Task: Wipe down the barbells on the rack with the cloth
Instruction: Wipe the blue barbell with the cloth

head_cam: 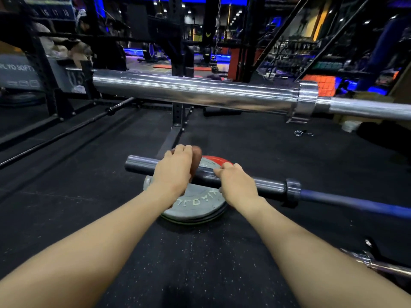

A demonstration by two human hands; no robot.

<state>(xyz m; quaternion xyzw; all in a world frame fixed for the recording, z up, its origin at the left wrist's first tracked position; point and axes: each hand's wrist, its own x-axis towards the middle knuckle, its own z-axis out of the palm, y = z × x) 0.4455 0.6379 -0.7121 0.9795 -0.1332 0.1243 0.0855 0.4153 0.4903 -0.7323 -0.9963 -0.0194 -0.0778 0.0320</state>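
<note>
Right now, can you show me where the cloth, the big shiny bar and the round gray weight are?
cloth (pixel 197 158), head view, the brown bunch showing past the left hand's fingers.
big shiny bar (pixel 195 92), head view, middle of its thick chrome sleeve.
round gray weight (pixel 195 202), head view, its lettered top face.

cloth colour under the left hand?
Reddish-brown. The cloth shows past the left hand on the lower barbell, head view.
</note>
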